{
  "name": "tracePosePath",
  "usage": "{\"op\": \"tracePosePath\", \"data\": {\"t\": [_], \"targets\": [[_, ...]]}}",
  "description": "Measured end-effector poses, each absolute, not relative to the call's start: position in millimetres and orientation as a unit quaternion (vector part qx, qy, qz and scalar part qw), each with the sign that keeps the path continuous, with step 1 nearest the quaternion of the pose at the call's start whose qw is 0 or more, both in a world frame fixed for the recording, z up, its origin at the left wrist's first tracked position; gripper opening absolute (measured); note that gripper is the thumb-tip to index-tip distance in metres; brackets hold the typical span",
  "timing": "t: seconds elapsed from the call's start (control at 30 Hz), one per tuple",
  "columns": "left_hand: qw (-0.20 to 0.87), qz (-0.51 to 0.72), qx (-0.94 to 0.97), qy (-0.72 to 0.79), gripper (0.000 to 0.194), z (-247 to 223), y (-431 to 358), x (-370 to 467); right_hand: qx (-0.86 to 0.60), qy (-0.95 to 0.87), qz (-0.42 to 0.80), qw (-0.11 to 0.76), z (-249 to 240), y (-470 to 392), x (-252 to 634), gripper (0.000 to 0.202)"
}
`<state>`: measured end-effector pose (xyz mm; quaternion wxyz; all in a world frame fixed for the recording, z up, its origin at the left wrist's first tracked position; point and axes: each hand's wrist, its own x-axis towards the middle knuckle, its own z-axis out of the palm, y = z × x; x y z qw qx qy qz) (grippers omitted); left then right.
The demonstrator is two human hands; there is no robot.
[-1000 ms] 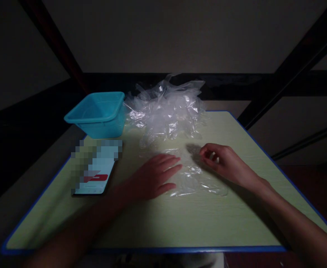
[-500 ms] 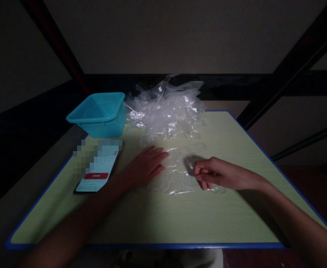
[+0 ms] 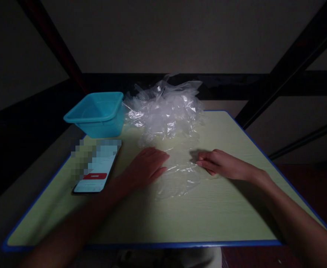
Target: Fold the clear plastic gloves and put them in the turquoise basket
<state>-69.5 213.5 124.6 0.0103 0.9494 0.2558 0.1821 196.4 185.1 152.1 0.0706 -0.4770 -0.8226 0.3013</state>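
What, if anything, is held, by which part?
The right hand seems to pinch the clear plastic glove by its right edge; the left hand lies open.

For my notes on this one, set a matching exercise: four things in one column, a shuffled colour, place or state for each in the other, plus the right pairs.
Things:
1. Left hand
2. Tub
3. Right hand
4. Plastic heap

Descriptions:
A. Clear, on the far part of the table
B. Curled, at the right side of the spread plastic
C. Stretched out, at the left side of the spread plastic
D. Turquoise, farther from the wearer than the phone

Pairs: 1-C, 2-D, 3-B, 4-A
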Motion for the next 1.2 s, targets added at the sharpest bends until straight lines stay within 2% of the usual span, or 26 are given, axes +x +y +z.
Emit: {"op": "tracePosePath", "data": {"t": [0.17,0.3,0.5,0.67,0.87,1.03,1.2], "targets": [[0.034,0.203,0.915,0.347,0.035,119,213,-70,-0.507,-0.830,0.218,0.078,143,193,207,0.034],[0.125,0.229,0.877,0.404,0.033,118,214,-69,-0.540,-0.823,0.165,0.069,139,199,212,0.033],[0.283,0.230,0.834,0.414,0.035,125,211,-63,-0.557,-0.818,0.125,0.074,134,203,218,0.033],[0.352,0.210,0.828,0.382,0.033,125,212,-64,-0.553,-0.823,0.102,0.079,132,204,220,0.034],[0.430,0.218,0.775,0.410,0.039,124,216,-65,-0.453,-0.878,0.032,0.152,146,190,197,0.032],[0.456,0.201,0.751,0.434,0.050,127,219,-68,-0.315,-0.939,-0.040,0.134,156,156,155,0.033],[0.519,0.137,0.729,0.425,0.064,131,219,-74,-0.315,-0.938,-0.041,0.138,145,118,127,0.025]]}}
